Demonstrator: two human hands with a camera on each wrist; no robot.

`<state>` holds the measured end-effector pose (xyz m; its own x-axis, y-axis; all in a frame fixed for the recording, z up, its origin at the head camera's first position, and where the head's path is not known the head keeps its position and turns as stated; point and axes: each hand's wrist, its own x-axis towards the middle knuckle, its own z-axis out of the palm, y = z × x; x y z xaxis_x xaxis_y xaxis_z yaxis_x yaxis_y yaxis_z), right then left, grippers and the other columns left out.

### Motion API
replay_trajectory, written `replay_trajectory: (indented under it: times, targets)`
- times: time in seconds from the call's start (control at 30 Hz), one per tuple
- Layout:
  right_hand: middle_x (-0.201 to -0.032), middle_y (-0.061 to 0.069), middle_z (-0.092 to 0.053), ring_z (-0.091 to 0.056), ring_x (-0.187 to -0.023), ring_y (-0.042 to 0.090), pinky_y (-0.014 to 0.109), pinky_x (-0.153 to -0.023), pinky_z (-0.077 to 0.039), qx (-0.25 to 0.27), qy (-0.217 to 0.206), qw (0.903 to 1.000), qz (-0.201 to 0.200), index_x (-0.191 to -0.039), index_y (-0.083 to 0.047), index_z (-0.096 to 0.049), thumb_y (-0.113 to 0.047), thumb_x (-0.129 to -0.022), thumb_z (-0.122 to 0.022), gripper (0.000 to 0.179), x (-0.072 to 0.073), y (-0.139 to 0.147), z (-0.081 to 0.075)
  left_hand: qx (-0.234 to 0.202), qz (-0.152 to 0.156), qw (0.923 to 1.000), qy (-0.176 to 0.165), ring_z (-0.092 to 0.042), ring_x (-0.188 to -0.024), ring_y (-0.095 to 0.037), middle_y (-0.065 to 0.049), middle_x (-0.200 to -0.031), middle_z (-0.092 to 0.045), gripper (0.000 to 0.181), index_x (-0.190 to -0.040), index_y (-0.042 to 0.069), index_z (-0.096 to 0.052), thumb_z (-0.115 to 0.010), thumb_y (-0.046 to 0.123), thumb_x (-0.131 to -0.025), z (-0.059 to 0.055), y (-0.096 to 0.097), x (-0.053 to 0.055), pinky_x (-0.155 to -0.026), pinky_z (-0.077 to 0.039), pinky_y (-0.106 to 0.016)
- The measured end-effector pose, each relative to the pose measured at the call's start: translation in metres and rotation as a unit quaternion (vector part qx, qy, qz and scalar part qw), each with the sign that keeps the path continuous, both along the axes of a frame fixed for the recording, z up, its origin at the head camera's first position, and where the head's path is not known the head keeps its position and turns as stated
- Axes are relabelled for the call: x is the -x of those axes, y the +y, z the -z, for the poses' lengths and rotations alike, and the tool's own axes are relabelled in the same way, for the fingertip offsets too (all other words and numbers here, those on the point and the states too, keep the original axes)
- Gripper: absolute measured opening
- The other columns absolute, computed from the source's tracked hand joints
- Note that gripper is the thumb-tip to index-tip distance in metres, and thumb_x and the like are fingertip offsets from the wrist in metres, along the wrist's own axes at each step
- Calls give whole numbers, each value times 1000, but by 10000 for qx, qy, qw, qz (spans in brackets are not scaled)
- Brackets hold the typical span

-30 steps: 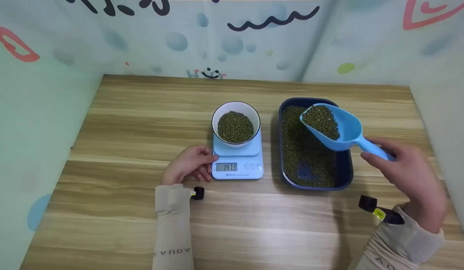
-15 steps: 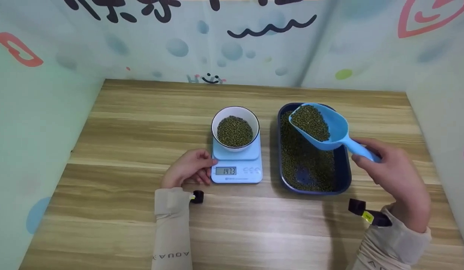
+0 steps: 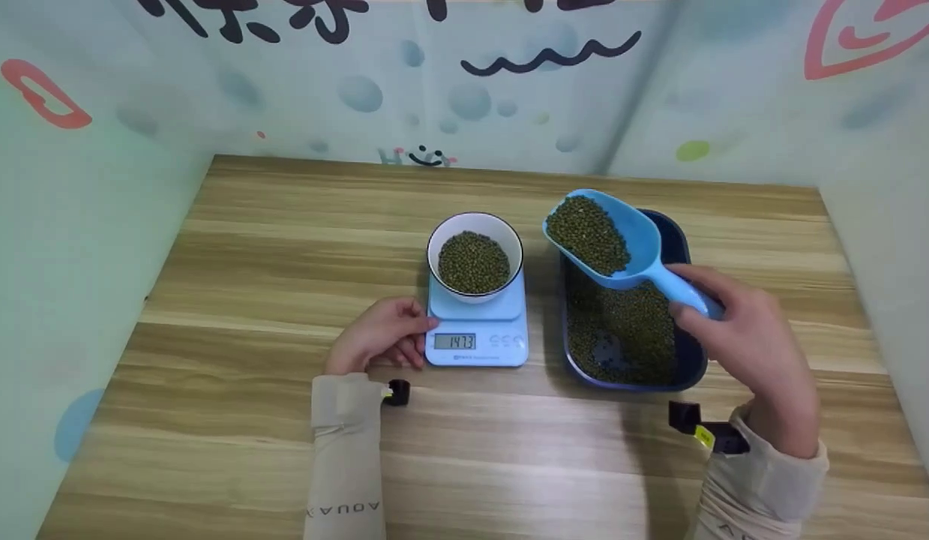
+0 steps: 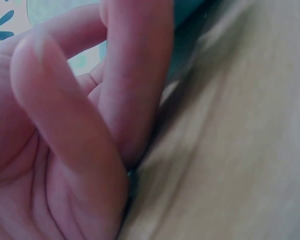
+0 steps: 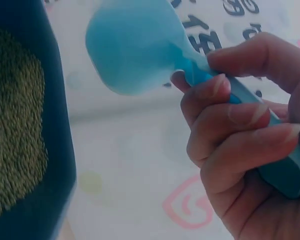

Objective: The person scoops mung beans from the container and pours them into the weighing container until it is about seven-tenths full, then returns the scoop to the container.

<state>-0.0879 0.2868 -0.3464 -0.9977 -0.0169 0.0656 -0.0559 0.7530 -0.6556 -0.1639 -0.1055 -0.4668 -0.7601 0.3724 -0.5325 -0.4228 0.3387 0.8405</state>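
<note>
My right hand (image 3: 745, 330) grips the handle of a light-blue scoop (image 3: 648, 244) with fingers wrapped round it, as the right wrist view shows. The scoop carries a heap of small green beans (image 3: 590, 236), like mung beans, and is held above the back left part of a dark blue tub (image 3: 696, 367). At the left edge of a pale blue kitchen scale (image 3: 475, 307), my left hand (image 3: 382, 334) holds on with thumb at the edge and other fingers bent beside it. A white bowl (image 3: 443, 232) with a dark rim stands on the scale, partly filled with the same beans.
More beans (image 3: 621, 330) cover most of the tub's floor. The scale's display (image 3: 455, 342) shows digits. Everything rests on a wooden table (image 3: 284, 247), with a printed curtain (image 3: 494, 142) hanging along its back edge and light panels at both sides.
The right hand has carried the loaded scoop leftward, from over the tub's right side toward the bowl. My left hand stays at the scale, and the display digits look the same.
</note>
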Motion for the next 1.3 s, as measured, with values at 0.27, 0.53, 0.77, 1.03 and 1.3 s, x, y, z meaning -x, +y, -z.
replay_trajectory:
  times: [0.27,0.53,0.77,1.03,1.3]
  targets:
    - [-61,2,-50,-39,-42,12,24,-37,-32,-100,252,9987,-434,-116,-20,-59,-17,-83,-60,33,5,-17,1,82,6,10000,-33,-63,-55,-28,-14,-68,-58,32,-90,3,-52,-65,31,-81,1,0,1,-39,-45,-25]
    - [-68,2,-54,-39,-43,11,24,-40,-33,-58,378,9973,-630,-117,-21,-59,-18,-83,-61,34,7,-36,1,67,41,10000,-56,-63,-55,-29,-14,-69,-58,32,-90,3,-52,-65,31,-82,0,0,1,-39,-44,-25]
    - [-78,0,-58,-40,-45,10,23,-41,-35,-102,570,9941,-912,-118,-22,-59,-21,-84,-61,34,9,-48,2,26,3,10000,-75,-63,-55,-28,-13,-68,-58,30,-89,3,-51,-64,30,-82,0,0,1,-39,-45,-25]
    - [-75,-2,-57,-41,-45,9,23,-42,-35,-119,694,9930,-949,-118,-23,-59,-23,-84,-62,34,8,-51,2,-42,2,10000,4,-62,-52,-26,-13,-65,-57,30,-88,2,-51,-63,29,-83,0,0,1,-38,-43,-24]
    - [-88,-2,-61,-43,-50,10,23,-45,-38,-66,825,9912,-1031,-120,-22,-58,-18,-84,-63,36,6,-57,2,14,38,10000,15,-62,-53,-27,-13,-66,-58,32,-88,2,-51,-64,31,-82,1,-1,1,-38,-43,-24]
